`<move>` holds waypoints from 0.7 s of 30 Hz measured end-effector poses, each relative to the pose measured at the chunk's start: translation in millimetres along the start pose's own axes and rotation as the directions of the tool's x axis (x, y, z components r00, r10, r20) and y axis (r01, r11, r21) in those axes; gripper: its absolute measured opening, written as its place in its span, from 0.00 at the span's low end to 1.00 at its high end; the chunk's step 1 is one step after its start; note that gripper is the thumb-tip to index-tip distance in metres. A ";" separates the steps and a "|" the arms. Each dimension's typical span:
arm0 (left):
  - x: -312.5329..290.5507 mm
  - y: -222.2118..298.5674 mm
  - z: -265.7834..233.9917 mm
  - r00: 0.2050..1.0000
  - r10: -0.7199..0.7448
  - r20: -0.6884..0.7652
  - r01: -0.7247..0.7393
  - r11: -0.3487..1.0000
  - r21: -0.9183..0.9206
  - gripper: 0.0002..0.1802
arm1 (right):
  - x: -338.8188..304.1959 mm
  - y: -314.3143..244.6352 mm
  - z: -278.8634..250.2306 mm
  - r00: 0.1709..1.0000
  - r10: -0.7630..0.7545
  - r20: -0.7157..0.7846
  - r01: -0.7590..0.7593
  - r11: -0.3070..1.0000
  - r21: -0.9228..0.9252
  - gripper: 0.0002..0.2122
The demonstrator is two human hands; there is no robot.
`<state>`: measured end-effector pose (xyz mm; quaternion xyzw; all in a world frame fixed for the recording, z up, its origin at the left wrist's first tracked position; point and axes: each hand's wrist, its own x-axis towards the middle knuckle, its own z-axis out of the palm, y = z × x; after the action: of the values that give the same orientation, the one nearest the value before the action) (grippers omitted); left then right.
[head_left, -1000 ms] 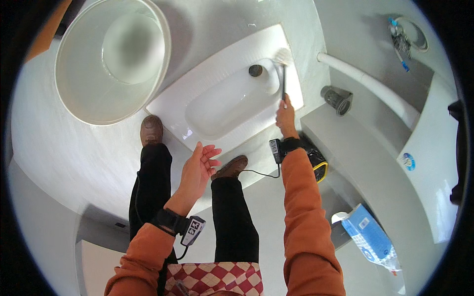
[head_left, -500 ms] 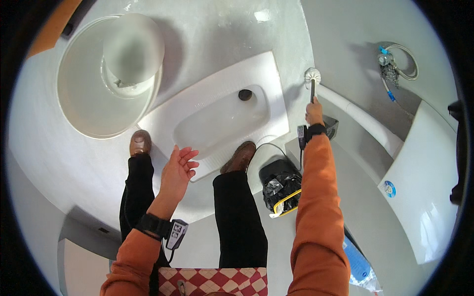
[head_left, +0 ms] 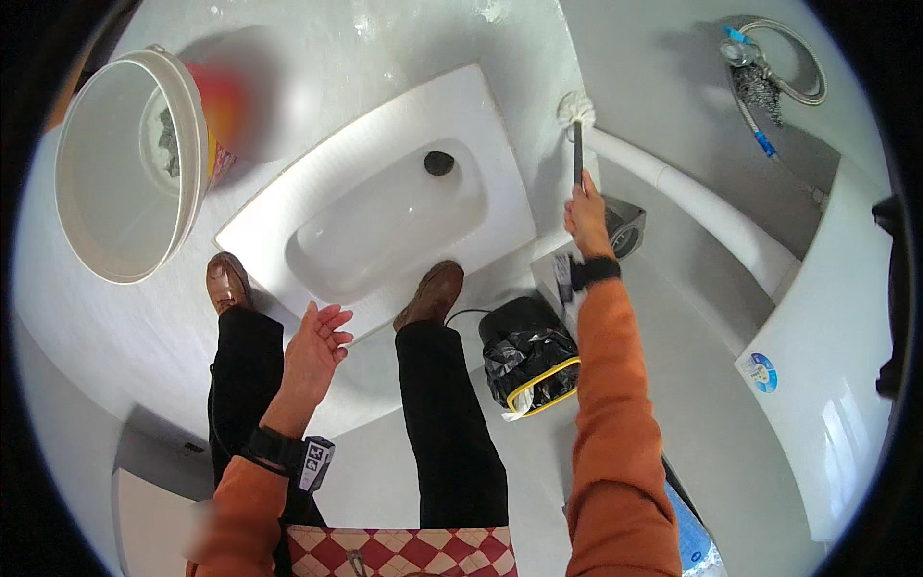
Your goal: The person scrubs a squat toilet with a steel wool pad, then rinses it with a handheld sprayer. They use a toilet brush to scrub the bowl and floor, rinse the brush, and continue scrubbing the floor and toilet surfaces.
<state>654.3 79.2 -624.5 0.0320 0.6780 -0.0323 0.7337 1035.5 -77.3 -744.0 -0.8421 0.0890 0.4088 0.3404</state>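
Observation:
My right hand (head_left: 585,219), at the end of an outstretched arm, is closed round the dark handle of a toilet brush (head_left: 578,152). The brush's round white head is raised away from me, near the far end of a white pipe (head_left: 663,178); I cannot tell whether they touch. My left hand (head_left: 319,351) holds nothing, palm turned inward with the fingers loosely apart, over the near edge of the white squat toilet (head_left: 500,178). A dark round drain hole (head_left: 439,163) shows in the toilet's basin.
A large white bucket (head_left: 106,183) stands at the left, grey matter inside. Right of my legs is a bin (head_left: 524,351) with a black bag and yellow rim. A coiled hose (head_left: 812,72) hangs on the right wall by a white ceramic fixture (head_left: 808,385). A blue package (head_left: 687,524) lies lower right.
The view has shifted, so the toilet and both hands sit further left in the picture. More of the bucket's outer side shows. The right hand keeps its grip on the brush.

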 end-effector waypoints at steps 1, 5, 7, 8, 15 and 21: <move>-0.3 0.5 -1.0 0.999 -0.006 0.036 0.006 1.000 0.000 0.21 | 8.0 4.4 15.8 0.998 0.014 -0.063 -0.013 1.000 0.018 0.21; -0.3 2.5 -1.3 0.999 -0.008 0.035 0.008 1.000 0.002 0.21 | -30.2 50.9 57.1 0.999 0.025 0.029 -0.025 0.999 0.022 0.23; -0.5 2.9 1.5 0.998 -0.002 0.058 0.004 1.000 -0.024 0.21 | -54.6 64.1 34.1 0.983 0.132 0.129 -0.142 0.987 0.071 0.23; -1.3 3.3 1.7 0.998 0.002 0.066 0.000 0.999 -0.032 0.21 | -56.3 62.0 21.6 0.985 0.111 0.132 -0.101 0.992 -0.076 0.22; -2.4 11.1 -2.2 0.998 -0.010 0.056 0.014 0.998 -0.066 0.22 | 66.7 -40.7 14.2 0.783 -0.620 0.057 0.393 0.421 -0.817 0.19; 1.7 4.9 1.9 0.999 -0.009 0.035 0.010 0.999 -0.036 0.22 | 32.1 24.5 27.6 0.925 -0.356 -0.131 0.110 0.583 -0.805 0.23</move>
<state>656.7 83.9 -626.1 0.0149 0.6656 -0.0239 0.7458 1028.5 -73.8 -792.3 -0.9577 -0.1643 0.2346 -0.0271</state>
